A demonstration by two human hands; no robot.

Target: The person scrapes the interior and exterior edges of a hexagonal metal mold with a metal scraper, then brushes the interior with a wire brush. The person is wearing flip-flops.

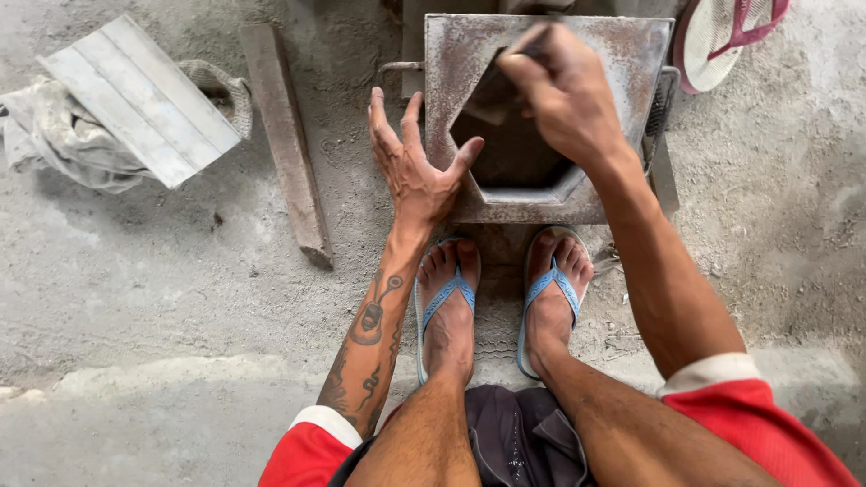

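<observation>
Below, a rough grey concrete floor (pixel 162 298) fills the view, dusty, with a paler raised strip running across near the person's knees. On it, straight ahead of the feet, sits a rusty square metal mould (pixel 622 63) with a hexagon-shaped cavity; its flat top faces up, and the cavity's long axis runs away from the person, one point towards the toes, the other towards the far edge. A thin handle sticks out of its left side. To the left lies a ribbed grey metal panel (pixel 135 99) on a crumpled cloth (pixel 45 135), tilted diagonally, and beside it a long wooden bar (pixel 284 135) lying roughly lengthwise away from the person. A pink-strapped sandal (pixel 722 32) rests at the top right. Both feet wear blue flip-flops (pixel 446 293) just short of the mould.

The right hand (pixel 564 95) hangs over the cavity, fingers curled and pinched on a dark flat piece (pixel 496 90) slanting down into the opening. The left hand (pixel 415 162) hovers at the mould's left edge, fingers spread wide, holding nothing.
</observation>
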